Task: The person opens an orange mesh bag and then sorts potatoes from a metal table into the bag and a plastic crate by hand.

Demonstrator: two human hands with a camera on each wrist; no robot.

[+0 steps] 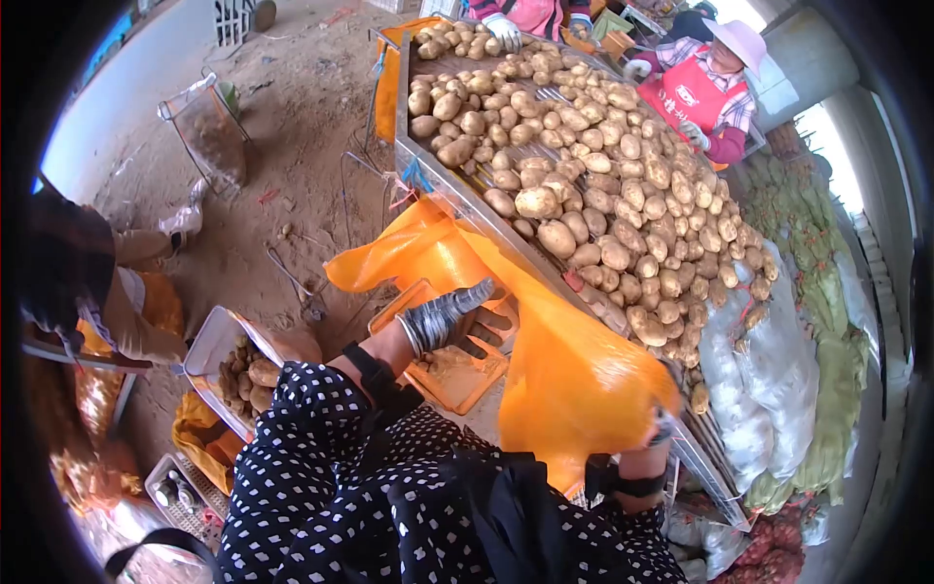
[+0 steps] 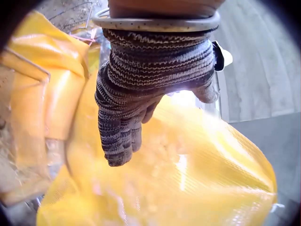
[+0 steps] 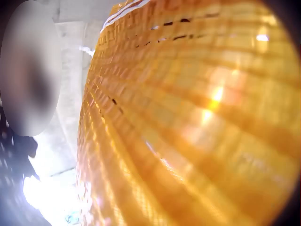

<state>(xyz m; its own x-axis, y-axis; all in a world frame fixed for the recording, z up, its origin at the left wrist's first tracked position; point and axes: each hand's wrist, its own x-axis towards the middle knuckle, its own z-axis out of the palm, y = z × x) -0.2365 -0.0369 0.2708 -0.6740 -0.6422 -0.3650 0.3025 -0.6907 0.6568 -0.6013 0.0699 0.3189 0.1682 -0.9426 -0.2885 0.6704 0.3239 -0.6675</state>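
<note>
An orange woven plastic sack (image 1: 584, 380) spreads along the near side of a sorting table heaped with potatoes (image 1: 623, 224). My left hand (image 1: 452, 319), in a grey striped knit glove, is held over the sack's left part with fingers extended and thumb apart; nothing is between them. In the left wrist view the gloved left hand (image 2: 150, 80) hangs in front of the yellow-orange sheet (image 2: 188, 160). My right hand (image 1: 664, 426) grips the sack's right end, its fingers mostly hidden by the sack. Folded orange material (image 3: 188, 117) fills most of the right wrist view.
An orange plastic crate (image 1: 457, 384) stands below my left hand. A white crate (image 1: 209, 341) with potatoes sits at left. The table's metal edge (image 1: 486, 229) runs diagonally. A person in a red apron (image 1: 686, 102) works across it. Filled sacks (image 1: 759, 389) are piled at right.
</note>
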